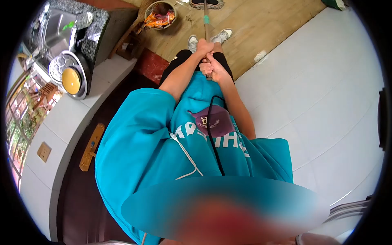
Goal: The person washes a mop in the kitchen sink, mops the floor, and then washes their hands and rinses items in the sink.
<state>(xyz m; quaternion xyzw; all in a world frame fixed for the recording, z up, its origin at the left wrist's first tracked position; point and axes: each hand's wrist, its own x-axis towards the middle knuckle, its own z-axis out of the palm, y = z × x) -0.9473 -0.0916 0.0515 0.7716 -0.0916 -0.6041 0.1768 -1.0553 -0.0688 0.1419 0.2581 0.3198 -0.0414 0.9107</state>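
Fingers of the right hand (215, 70) curl closed round the handle of a mop (207, 32), close to its near end. Just beyond, the left hand (205, 46) grips the same handle, likewise closed. Held low before the body, the mop extends between two white shoes (222, 35) to its head at the far edge, right of a bin (176, 17) holding orange wrappers (157, 20).

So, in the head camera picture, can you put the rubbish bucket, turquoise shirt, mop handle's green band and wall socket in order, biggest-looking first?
1. Turquoise shirt, closest to the camera
2. Rubbish bucket
3. Wall socket
4. Green band on the mop handle
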